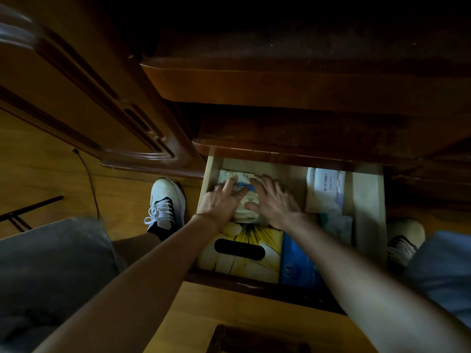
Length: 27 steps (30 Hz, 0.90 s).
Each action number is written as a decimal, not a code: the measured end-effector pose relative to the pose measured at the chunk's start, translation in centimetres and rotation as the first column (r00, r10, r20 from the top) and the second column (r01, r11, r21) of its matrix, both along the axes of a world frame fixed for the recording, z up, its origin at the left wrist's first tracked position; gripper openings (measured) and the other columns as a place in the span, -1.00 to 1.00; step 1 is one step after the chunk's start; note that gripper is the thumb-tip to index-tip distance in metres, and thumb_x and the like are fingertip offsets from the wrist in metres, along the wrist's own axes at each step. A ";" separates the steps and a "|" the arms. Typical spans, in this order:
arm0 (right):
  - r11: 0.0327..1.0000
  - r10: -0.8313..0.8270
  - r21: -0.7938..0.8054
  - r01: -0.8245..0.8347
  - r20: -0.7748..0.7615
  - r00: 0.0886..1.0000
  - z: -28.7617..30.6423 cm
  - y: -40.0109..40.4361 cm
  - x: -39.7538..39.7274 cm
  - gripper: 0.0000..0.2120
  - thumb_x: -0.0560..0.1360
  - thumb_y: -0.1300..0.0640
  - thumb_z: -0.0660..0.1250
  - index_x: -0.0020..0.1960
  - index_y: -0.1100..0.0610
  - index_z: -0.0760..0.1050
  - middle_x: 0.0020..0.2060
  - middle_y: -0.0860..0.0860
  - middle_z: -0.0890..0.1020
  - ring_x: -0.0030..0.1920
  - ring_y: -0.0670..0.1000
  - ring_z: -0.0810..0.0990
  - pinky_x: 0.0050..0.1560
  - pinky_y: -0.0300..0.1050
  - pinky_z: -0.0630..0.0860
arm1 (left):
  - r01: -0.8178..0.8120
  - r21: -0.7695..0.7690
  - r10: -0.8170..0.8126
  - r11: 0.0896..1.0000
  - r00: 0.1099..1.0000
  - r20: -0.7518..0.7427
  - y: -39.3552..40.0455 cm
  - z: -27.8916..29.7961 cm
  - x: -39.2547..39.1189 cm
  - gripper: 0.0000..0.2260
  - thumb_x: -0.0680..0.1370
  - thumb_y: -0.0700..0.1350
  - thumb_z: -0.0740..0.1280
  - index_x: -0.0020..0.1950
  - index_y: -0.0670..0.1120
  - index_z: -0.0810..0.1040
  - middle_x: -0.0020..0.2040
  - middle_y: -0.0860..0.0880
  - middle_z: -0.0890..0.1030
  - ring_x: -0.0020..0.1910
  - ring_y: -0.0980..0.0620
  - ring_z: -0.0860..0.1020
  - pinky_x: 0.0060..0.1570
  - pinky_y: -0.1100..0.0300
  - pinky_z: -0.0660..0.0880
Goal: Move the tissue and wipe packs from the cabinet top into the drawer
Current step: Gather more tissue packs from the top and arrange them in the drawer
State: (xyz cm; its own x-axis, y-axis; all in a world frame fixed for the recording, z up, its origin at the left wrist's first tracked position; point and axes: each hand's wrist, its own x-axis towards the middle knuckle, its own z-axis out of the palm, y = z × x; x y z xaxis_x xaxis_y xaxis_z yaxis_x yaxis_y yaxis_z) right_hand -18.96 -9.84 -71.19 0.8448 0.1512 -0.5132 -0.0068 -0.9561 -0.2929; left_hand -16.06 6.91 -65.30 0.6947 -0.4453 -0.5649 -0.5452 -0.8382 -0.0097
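Pressing down with both hands, the person works a soft cream pack [246,200] into the back-left corner of the open drawer [368,200], and the head view, the only view, looks straight down on it. The left hand [220,202] lies on the pack's left side with fingers stretched fairly straight across the wrapper; the right hand [274,200] covers the right side with fingers spread and the thumb angled inward, so neither hand seems to curl round the pack, though motion blur softens the fingertips. The flat, two-handed push looks meant to seat the pack low and square so the drawer can slide shut under the cabinet top [280,82], which hangs dark above and shows no packs in this light. Counting what sits in the drawer: one cream pack under the hands, one yellow tissue box [242,263] with a dark oval slot nearer the person, one blue pack [297,263] just right of that box, and one white pack [327,189] with printed text at the back right, with something pale green below it too dim to name. That makes four clear items. Two hands, two forearms, and two white sneakers [165,202] on the wooden floor [51,174], one each side of the drawer. The packing looks close to finished.
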 end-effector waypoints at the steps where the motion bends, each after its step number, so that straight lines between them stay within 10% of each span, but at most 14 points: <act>1: 1.000 0.018 -0.027 -0.016 0.061 0.998 -0.2 -0.2 -0.3 -0.28 0.61 -0.34 0.08 0.63 -0.05 -0.04 0.60 0.12 0.07 0.51 0.25 0.21 0.42 0.26 0.30 | -0.025 -0.008 0.025 1.000 1.000 -0.015 0.0 0.1 -0.2 -0.35 0.62 -0.15 0.29 0.62 0.20 0.11 0.56 -0.12 0.09 0.37 -0.25 0.40 0.17 -0.09 0.51; 8: 1.000 -0.011 0.002 0.012 -0.006 1.000 0.1 -0.5 -0.1 -0.21 0.58 -0.40 0.01 0.63 -0.10 -0.24 0.64 0.12 -0.03 0.56 0.25 0.11 0.46 0.27 0.20 | -0.018 0.026 0.020 0.999 0.995 -0.096 -0.3 1.3 -0.1 -0.33 0.62 -0.20 0.24 0.65 0.13 0.02 0.50 -0.21 0.20 0.39 -0.32 0.37 0.27 -0.13 0.48; 13: 0.893 -0.293 0.353 0.279 -0.015 0.956 2.5 -2.7 -0.9 -0.21 0.59 -0.41 0.01 0.65 -0.08 -0.17 0.64 0.14 0.03 0.55 0.28 0.21 0.44 0.35 0.22 | 0.033 -0.021 -0.034 0.999 0.998 -0.045 0.0 2.5 -0.7 -0.39 0.61 -0.15 0.24 0.63 0.01 0.09 0.49 -0.24 0.30 0.42 -0.31 0.37 0.25 -0.14 0.48; 16: 0.918 -0.396 0.120 0.378 0.221 0.891 3.0 -6.4 -2.3 -0.29 0.62 -0.29 0.10 0.63 0.05 0.03 0.50 0.15 0.38 0.35 0.18 0.49 0.24 0.15 0.51 | 0.005 -0.157 0.026 0.988 0.981 0.192 0.0 3.3 -1.3 -0.56 0.57 -0.12 0.26 0.47 -0.08 0.43 0.32 -0.16 0.53 0.29 -0.18 0.47 0.12 -0.05 0.51; 20: 0.785 -0.587 -0.082 0.614 0.217 0.780 2.0 -10.9 -4.9 -0.27 0.55 -0.23 0.29 0.58 0.04 0.12 0.51 0.18 0.29 0.45 0.23 0.36 0.28 0.19 0.48 | -0.022 -0.335 0.158 0.942 0.911 0.382 0.2 4.0 -2.5 -0.68 0.53 -0.10 0.26 0.23 -0.10 0.65 0.17 -0.09 0.61 0.16 -0.11 0.53 0.09 -0.02 0.50; 27: 0.579 -0.796 0.003 0.816 0.219 0.564 0.1 -10.9 -6.0 -0.23 0.44 -0.21 0.47 0.46 0.16 0.26 0.31 0.19 0.47 0.22 0.21 0.54 0.09 0.17 0.58 | 0.000 -0.517 0.162 0.856 0.949 0.269 -0.8 4.6 -7.1 -0.70 0.55 -0.14 0.33 0.26 -0.03 0.65 0.20 -0.01 0.60 0.20 -0.07 0.54 0.12 0.00 0.51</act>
State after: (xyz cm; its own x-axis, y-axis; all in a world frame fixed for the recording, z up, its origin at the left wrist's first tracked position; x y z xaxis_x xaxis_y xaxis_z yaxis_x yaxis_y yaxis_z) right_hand -24.94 -20.69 -71.08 0.6662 -0.6759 -0.3151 -0.7457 -0.5996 -0.2906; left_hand -23.13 6.13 -60.70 0.8369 -0.5458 -0.0417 -0.5148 -0.8107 0.2787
